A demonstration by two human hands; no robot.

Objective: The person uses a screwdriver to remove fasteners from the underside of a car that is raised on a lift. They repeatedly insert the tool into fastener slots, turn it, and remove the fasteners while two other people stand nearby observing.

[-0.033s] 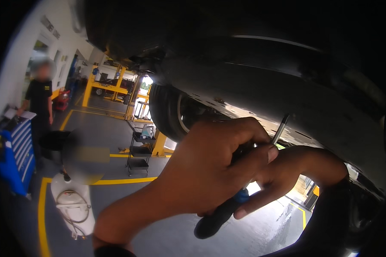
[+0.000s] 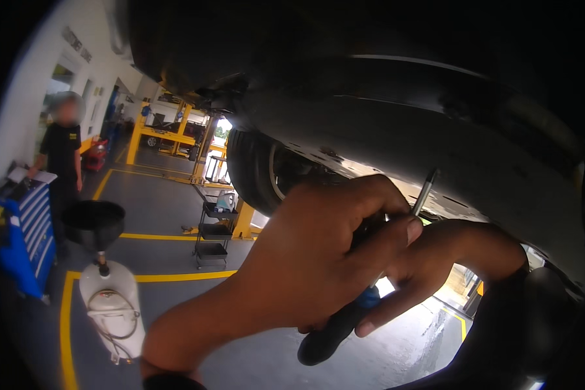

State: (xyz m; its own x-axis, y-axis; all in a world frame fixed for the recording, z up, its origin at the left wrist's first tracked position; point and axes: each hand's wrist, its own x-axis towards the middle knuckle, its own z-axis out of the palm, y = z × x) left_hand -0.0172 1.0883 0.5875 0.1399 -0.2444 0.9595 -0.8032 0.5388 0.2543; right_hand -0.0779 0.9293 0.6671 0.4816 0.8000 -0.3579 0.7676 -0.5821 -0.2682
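A screwdriver (image 2: 330,337) with a black and blue handle slants up from lower left to upper right, its bare metal tip pointing at the car's underside. My left hand (image 2: 331,244) is closed, thumb and forefinger pinched at the metal shaft. Behind it, my right hand (image 2: 429,263) reaches in from the right and closes by the blue part of the handle; most of its fingers are hidden. Above both hands spans a dark underbody panel (image 2: 396,127) of a raised car. The tip's contact with the panel cannot be made out.
A car wheel (image 2: 244,166) hangs beyond my left hand. Left stand a white drain tank (image 2: 114,302) with a black funnel (image 2: 92,221), a black tiered trolley (image 2: 212,231) and a blue tool cabinet (image 2: 36,227). A person (image 2: 62,146) stands beside the cabinet. Yellow lifts (image 2: 166,133) are farther back.
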